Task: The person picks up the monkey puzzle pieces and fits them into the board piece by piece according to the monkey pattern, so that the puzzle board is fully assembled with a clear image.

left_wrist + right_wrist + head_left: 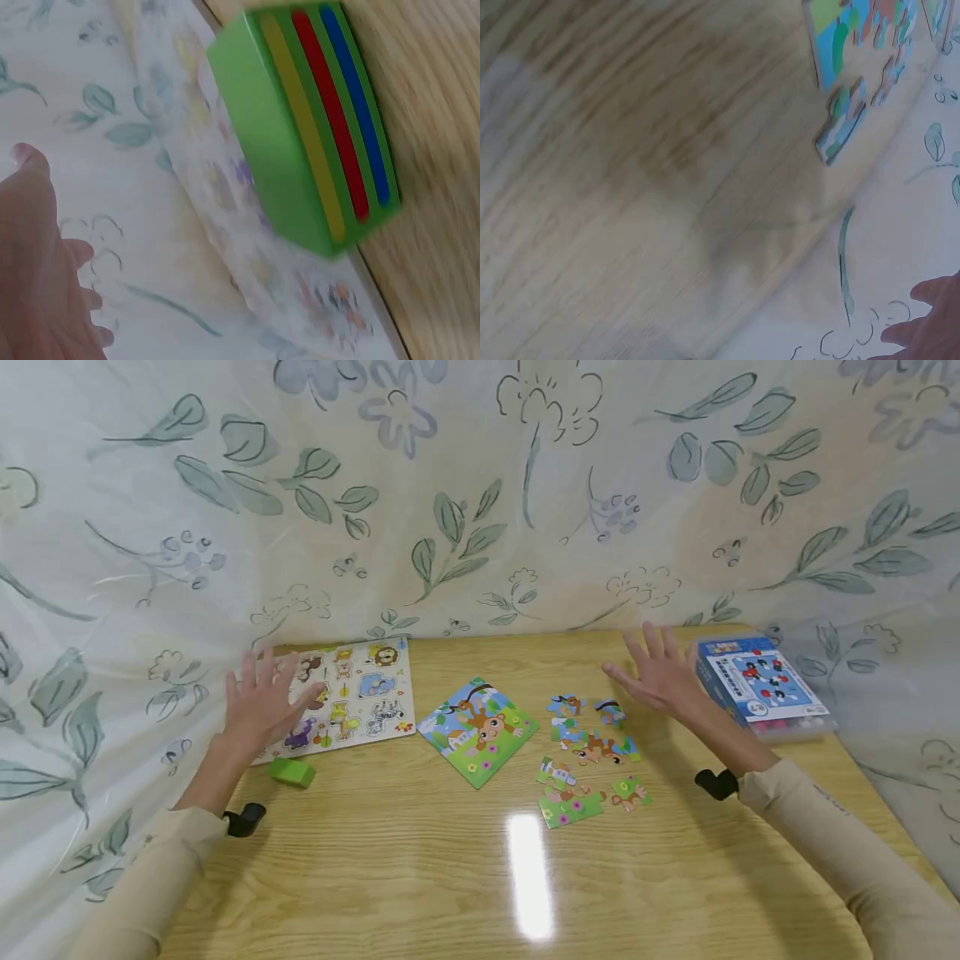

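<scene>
At far left in the head view, we see the left grip (262, 702), released, its fingers spread over the animal board (356, 706); whether it touches the board we cannot tell. The green block (292, 772) lies on the wooden surface (390, 868), just beside the board's near edge. From the head it appears plain green; the left wrist view discloses yellow, red and blue stripes along one face. At centre we note the square monkey picture (480, 735), turned cornerwise. Right of it lie the puzzle pieces (597, 747), some joined, others apart; in the right wrist view we make out their thick edges. The right grip (660, 681), also released with fingers spread, appears between these pieces and the blue box (772, 677), which the head view alone shows, at far right.
</scene>
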`<state>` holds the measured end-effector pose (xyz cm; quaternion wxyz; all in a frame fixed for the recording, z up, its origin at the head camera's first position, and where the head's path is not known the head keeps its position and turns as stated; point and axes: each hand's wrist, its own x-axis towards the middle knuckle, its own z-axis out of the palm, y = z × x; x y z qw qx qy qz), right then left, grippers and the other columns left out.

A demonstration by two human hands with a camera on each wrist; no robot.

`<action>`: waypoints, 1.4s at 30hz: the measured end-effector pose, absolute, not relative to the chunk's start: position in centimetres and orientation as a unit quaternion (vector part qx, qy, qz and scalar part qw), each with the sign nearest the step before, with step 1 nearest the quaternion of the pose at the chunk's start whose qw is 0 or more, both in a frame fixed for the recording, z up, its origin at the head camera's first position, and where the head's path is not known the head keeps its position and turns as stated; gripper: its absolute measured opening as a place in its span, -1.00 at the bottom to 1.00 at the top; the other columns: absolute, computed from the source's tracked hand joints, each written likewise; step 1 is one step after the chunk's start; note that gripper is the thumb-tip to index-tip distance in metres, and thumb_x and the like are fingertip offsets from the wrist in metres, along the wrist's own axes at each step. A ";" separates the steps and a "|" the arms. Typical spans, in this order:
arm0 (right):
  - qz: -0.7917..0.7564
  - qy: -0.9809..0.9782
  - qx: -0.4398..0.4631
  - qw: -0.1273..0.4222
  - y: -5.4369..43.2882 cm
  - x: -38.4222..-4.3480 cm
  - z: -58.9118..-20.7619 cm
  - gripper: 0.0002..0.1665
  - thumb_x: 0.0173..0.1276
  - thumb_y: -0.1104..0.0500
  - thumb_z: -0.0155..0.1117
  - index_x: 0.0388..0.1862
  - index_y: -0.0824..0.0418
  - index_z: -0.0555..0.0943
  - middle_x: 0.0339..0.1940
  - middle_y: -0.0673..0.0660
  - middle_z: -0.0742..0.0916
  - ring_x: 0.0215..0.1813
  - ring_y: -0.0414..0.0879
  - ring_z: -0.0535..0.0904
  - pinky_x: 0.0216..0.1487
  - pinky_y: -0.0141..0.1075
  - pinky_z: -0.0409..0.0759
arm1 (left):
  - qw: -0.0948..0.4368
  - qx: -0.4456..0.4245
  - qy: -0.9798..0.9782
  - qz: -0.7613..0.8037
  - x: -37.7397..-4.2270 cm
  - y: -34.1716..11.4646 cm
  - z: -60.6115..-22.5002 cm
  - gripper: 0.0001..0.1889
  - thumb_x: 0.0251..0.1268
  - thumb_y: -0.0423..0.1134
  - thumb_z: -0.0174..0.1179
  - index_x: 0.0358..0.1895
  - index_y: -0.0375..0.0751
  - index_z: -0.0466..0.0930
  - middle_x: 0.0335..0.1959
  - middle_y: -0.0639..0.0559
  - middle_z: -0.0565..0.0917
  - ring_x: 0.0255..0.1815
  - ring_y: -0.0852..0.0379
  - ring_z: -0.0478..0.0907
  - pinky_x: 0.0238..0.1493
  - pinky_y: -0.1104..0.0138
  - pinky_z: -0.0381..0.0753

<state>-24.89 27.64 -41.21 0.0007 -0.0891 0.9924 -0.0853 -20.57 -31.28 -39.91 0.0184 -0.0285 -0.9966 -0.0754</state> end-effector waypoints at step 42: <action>-0.095 0.955 -0.281 0.002 24.1 -20.1 -43.5 -0.28 0.41 -0.11 0.19 0.42 0.23 0.36 0.42 0.35 0.43 0.44 0.31 0.30 0.42 0.39 0.04 | -0.100 -0.206 -0.926 -0.302 -18.0 -14.5 -44.5 -0.21 0.37 0.28 -0.01 0.51 -0.13 0.16 0.57 -0.13 0.08 0.57 -0.22 0.03 0.44 -0.22 0.15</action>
